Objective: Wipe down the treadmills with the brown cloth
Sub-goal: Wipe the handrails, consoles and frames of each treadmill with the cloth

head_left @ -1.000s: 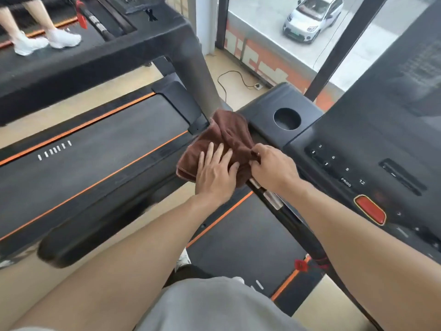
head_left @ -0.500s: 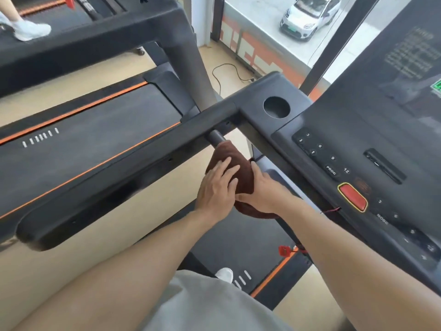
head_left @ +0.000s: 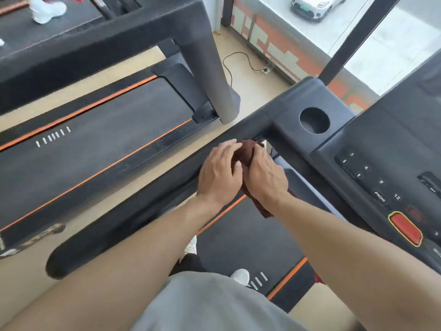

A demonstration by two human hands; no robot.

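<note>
The brown cloth [head_left: 247,151] is bunched between my two hands, wrapped around an inner bar just under the black treadmill's left handrail [head_left: 148,199]. My left hand [head_left: 220,174] curls over the cloth from the left. My right hand [head_left: 265,175] grips it from the right, and a corner of cloth hangs below that wrist. The bar itself is hidden by cloth and hands. The treadmill's console [head_left: 372,168] with buttons and a red stop button [head_left: 405,229] lies to the right.
A second treadmill [head_left: 95,149] with orange stripes runs alongside on the left, its grey upright post [head_left: 210,75] close by. A round cup holder [head_left: 314,120] sits beside the console. A power cable [head_left: 241,60] lies on the floor by the window. Another person's white shoe [head_left: 49,10] shows far left.
Both hands slid the cloth off the handrail corner down the inner bar, then back up toward the handrail junction. The cloth is now more tightly bunched and mostly covered by my hands.
</note>
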